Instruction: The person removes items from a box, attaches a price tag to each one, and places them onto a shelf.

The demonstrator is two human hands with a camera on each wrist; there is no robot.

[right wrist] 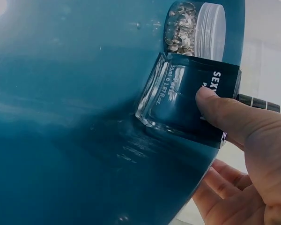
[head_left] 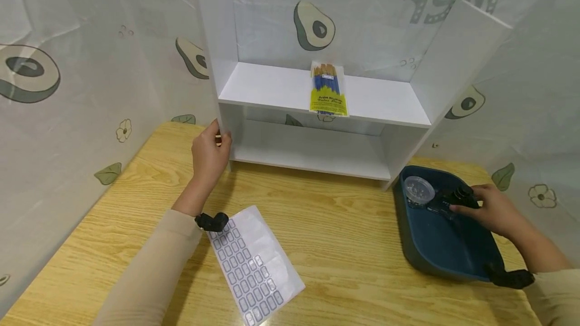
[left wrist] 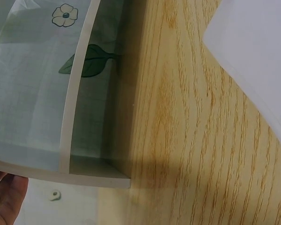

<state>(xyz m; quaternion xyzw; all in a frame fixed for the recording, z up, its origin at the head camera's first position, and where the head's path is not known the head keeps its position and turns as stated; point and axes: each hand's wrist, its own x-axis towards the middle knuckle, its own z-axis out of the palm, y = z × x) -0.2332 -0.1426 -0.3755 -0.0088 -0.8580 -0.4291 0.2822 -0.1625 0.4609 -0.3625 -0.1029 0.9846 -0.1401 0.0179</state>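
At the left end of the white shelf unit (head_left: 267, 84), my left hand (head_left: 210, 157) grips the side panel's front edge. In the left wrist view, its fingers (left wrist: 8, 199) show on the outer face. My right hand (head_left: 498, 211) pinches a dark glass perfume bottle (right wrist: 189, 96) over the teal basin (head_left: 446, 245). The bottle is tilted on its side, its thumb-side face bearing white lettering; I cannot tell whether its base touches the basin. Beside it, a clear lidded jar (right wrist: 180, 29) of small shiny metal pieces sits in the basin.
A packet of paintbrushes (head_left: 328, 95) lies on the upper shelf, its lower end over the front edge. On the wooden table (head_left: 344, 235), a sheet of blank outlined labels (head_left: 267, 270) lies near my left forearm. Patterned sheeting (head_left: 136, 54) hangs behind.
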